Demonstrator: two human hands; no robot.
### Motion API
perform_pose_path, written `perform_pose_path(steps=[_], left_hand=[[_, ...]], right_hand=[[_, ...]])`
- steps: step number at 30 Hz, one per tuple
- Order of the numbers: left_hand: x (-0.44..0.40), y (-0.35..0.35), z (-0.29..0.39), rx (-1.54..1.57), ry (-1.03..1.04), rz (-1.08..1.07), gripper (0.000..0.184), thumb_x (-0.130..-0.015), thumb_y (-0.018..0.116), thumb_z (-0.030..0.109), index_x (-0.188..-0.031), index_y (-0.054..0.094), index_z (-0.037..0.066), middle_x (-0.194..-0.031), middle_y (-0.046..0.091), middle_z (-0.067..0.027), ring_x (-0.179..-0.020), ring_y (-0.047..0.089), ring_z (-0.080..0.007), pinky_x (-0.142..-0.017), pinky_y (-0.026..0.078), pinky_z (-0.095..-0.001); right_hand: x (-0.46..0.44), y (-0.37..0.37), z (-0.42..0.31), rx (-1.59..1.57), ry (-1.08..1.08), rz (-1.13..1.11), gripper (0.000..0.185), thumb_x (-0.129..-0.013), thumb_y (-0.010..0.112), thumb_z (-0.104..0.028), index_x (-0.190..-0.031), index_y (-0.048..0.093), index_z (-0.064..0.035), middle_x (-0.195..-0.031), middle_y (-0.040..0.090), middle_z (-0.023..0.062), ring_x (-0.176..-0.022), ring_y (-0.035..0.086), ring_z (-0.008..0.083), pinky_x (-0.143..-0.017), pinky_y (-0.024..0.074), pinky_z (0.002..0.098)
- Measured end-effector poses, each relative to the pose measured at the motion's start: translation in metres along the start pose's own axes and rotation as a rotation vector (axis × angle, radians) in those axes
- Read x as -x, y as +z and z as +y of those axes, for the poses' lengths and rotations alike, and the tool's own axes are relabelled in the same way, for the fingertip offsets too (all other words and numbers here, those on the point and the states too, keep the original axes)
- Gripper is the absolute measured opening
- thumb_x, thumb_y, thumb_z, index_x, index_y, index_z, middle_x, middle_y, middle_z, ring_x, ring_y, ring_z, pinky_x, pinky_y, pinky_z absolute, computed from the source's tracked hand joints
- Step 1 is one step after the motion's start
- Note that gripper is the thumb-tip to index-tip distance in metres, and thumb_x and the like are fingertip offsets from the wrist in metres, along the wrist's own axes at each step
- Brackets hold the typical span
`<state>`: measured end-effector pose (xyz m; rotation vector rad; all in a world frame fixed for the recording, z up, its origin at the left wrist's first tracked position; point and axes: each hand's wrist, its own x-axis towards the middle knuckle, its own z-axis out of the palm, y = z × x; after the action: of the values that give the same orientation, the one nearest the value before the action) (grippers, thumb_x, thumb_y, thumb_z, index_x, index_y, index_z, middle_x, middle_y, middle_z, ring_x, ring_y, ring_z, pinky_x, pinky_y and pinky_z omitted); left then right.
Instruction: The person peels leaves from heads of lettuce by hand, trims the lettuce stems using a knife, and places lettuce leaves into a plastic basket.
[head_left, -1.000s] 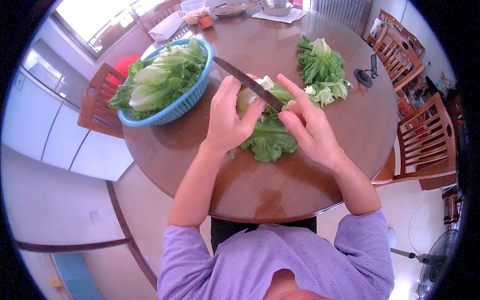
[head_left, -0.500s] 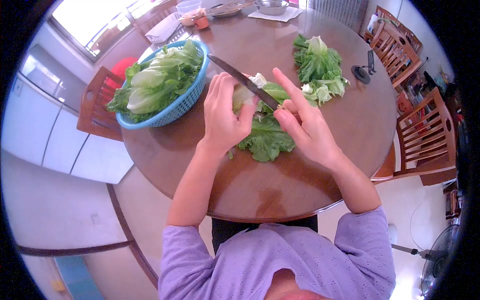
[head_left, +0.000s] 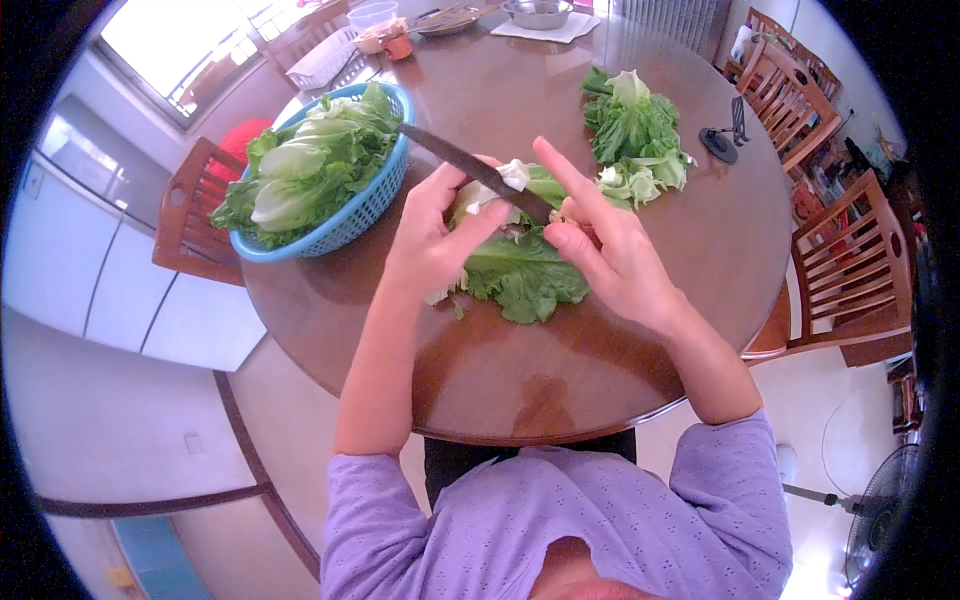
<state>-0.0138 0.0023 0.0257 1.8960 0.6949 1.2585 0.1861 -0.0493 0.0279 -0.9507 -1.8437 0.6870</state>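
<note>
My right hand (head_left: 612, 250) is closed on the handle end of a dark-bladed knife (head_left: 462, 162), its index finger stretched out. The blade points up and left across a lettuce piece (head_left: 515, 176). Around that lettuce my left hand (head_left: 437, 225) is wrapped, its thumb beside the blade. Beneath both hands a loose green leaf (head_left: 528, 280) lies on the round brown table (head_left: 500, 385). A blue basket (head_left: 372, 212) full of lettuce (head_left: 310, 165) stands to the left. More cut lettuce (head_left: 632, 125) lies beyond my right hand.
A black stand (head_left: 718, 145) is on the table's right side. At the far edge are a metal bowl (head_left: 538, 14), an orange container (head_left: 397, 46) and a white rack (head_left: 322, 60). Wooden chairs (head_left: 855, 262) surround the table, and a fan (head_left: 880, 510) stands at lower right.
My left hand has moved slightly left and down with the lettuce piece, and its fingers sit lower. The knife has shifted slightly left. The whole view has drifted a little.
</note>
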Motion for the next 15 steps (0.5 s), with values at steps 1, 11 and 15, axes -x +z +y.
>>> perform_pose_path(steps=[1,11,15], left_hand=[[0.000,-0.004,-0.002,0.150,-0.081,-0.051,0.028,-0.084,0.065,0.005,-0.109,0.056,-0.001,-0.100,0.062,-0.0042,-0.092,0.056,-0.0107,-0.082,0.046,-0.0272],[-0.001,0.000,-0.007,0.109,-0.044,-0.055,0.027,-0.086,0.065,0.011,-0.109,0.056,-0.001,-0.094,0.059,-0.0024,-0.088,0.053,-0.0086,-0.079,0.044,-0.0241],[-0.001,0.002,-0.005,0.151,-0.055,-0.052,0.026,-0.086,0.065,0.011,-0.108,0.056,0.000,-0.095,0.058,-0.0021,-0.089,0.053,-0.0088,-0.080,0.043,-0.0238]], right_hand=[[0.000,0.000,0.000,0.010,-0.011,-0.011,0.063,-0.092,0.056,-0.011,-0.148,0.028,-0.0170,-0.064,0.040,0.0096,-0.058,0.041,0.0187,-0.058,0.0411,0.0301],[0.001,0.000,0.005,-0.252,0.083,-0.102,0.052,-0.099,0.048,-0.020,-0.148,0.031,-0.0185,-0.061,0.045,0.0007,-0.053,0.044,0.0108,-0.052,0.0382,0.0223],[0.001,-0.005,-0.001,-0.562,0.211,-0.188,0.049,-0.102,0.040,-0.032,-0.148,0.030,-0.0169,-0.061,0.042,-0.0027,-0.045,0.038,0.0050,-0.042,0.0328,0.0183]])
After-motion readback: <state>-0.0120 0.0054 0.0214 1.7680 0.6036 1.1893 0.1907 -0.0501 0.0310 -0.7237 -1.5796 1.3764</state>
